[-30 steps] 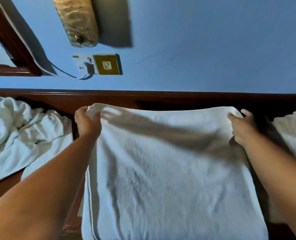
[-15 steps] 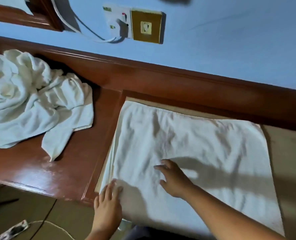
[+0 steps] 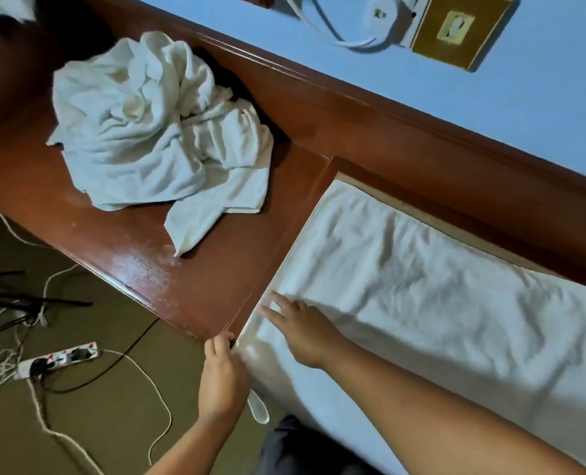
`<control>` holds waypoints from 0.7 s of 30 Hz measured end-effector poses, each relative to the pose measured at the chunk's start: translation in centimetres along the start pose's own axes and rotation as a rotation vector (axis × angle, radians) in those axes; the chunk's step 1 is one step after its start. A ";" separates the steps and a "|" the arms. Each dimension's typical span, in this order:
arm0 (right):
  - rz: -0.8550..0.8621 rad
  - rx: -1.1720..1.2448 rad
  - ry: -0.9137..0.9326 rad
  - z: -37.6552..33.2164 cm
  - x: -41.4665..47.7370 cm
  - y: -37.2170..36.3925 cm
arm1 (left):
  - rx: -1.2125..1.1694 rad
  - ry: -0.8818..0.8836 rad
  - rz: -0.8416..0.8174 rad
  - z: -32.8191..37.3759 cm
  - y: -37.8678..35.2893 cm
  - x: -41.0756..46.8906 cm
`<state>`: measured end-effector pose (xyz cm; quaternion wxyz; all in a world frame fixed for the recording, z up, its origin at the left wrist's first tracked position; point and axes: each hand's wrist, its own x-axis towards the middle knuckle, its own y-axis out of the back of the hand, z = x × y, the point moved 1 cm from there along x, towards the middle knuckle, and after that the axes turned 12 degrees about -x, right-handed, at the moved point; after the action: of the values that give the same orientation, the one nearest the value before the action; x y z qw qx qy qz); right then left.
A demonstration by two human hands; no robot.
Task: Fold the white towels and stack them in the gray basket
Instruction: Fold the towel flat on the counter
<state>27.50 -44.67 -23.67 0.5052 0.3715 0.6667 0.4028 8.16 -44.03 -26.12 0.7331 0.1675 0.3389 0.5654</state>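
The right grip (image 3: 302, 329) is being held flat, fingers straight, pressed on the near left end of the white towel (image 3: 421, 296). The left grip (image 3: 221, 375) is being kept at the towel's near corner by the worktop (image 3: 182, 286) edge, and whether that corner is being pinched cannot be told. A second ago the towel was being held up by its top corners; now it is being spread flat on the worktop's pale inset, with both grips shifted to its left end. This is being read as smoothing ahead of the next fold. The towel is looking soft and lightly rumpled, one bit hanging over the near edge. A heap of unfolded towels (image 3: 158, 132) is being left nearby; the gray basket is not being shown.
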 end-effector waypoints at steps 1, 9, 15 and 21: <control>0.011 -0.011 0.032 -0.4 1.2 0.5 | -0.068 0.078 0.036 0.2 -0.1 -0.2; -0.027 -0.164 0.004 -2.8 4.1 1.3 | 0.045 0.315 -0.036 -3.1 0.2 -1.7; 0.066 -0.149 -0.023 0.5 -0.5 2.7 | 0.045 -0.179 -0.276 -1.7 2.1 -3.7; 0.113 0.073 -0.309 5.2 -10.6 0.4 | 0.098 -0.340 -0.542 1.7 -1.0 -9.1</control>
<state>34.90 -53.19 -20.18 0.5642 0.4841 0.5735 0.3442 8.85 -52.67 -22.77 0.8941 0.1984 0.2707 0.2965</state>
